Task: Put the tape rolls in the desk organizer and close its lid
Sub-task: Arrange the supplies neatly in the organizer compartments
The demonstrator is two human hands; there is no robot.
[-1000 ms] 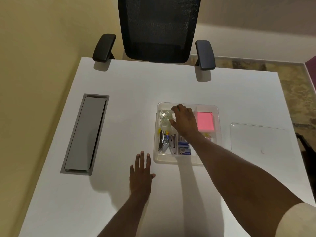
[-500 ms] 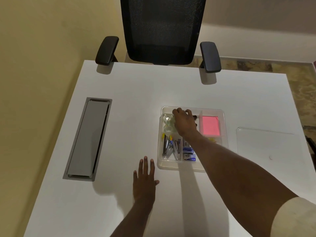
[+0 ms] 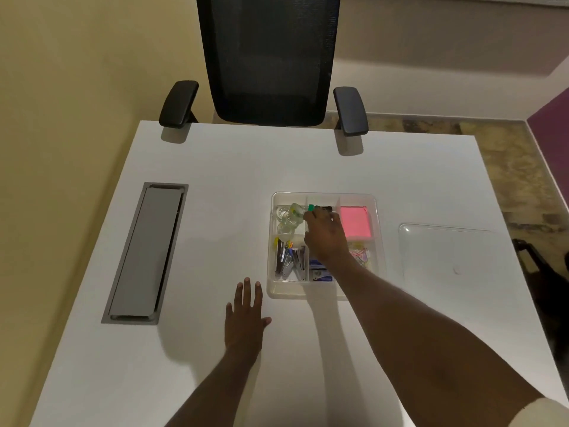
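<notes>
Head view: right hand (image 3: pixel 326 234) over the open desk organizer (image 3: pixel 380 241) on the white table (image 3: pixel 215 167).
Clear tape rolls (image 3: pixel 288 218) lie in the far-left compartment; right fingertips (image 3: pixel 309 214) reach just beside them, grasp cannot be told. Left hand (image 3: pixel 244 322) flat on table, fingers spread, holding nothing, near organizer's near-left corner. Pink sticky notes (image 3: pixel 354 221) far-right compartment; staplers (image 3: pixel 289 260) near-left. Clear lid (image 3: pixel 443 254) lies on table right of organizer, apart. Black office chair (image 3: pixel 268 60) at far edge.
</notes>
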